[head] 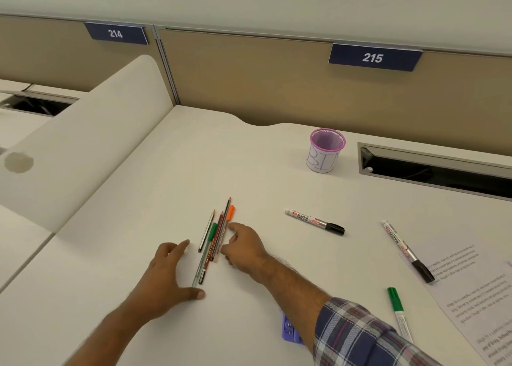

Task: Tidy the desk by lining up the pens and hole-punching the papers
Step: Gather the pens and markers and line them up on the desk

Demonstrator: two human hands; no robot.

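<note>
Lining-up step under way, hole-punching not yet begun. Left hand (166, 274) flat on the white desk surface (249, 171), fingers spread and relaxed, holding nothing, thumb tip beside the near ends of the loose bundle of thin pens and pencils (214, 241) — orange-capped, green-capped, red-brown and grey barrels lying roughly parallel but with uneven ends. Right hand (243, 248) on the opposite flank of the same bundle, index finger extended along the orange-capped pen, remaining fingers loosely bent against the barrels, nothing gripped. Bundle thus bracketed between both hands. Right of the right hand, well apart: silver whiteboard marker with black cap (315, 221); further right, a second silver marker with black cap (406, 250) lying partly on the printed white paper sheets (471, 296); below it, a green-capped marker (399, 313). Purple plastic hole punch (289, 329) peeking out under the right forearm. Pink mesh cup with a hand-lettered paper label (325, 151) far beyond the right hand. Next, probably — squeezing inward from both sides and evening the ends, then fetching the three stray markers into the row; light pressure needed, since round barrels are likely to roll.
</note>
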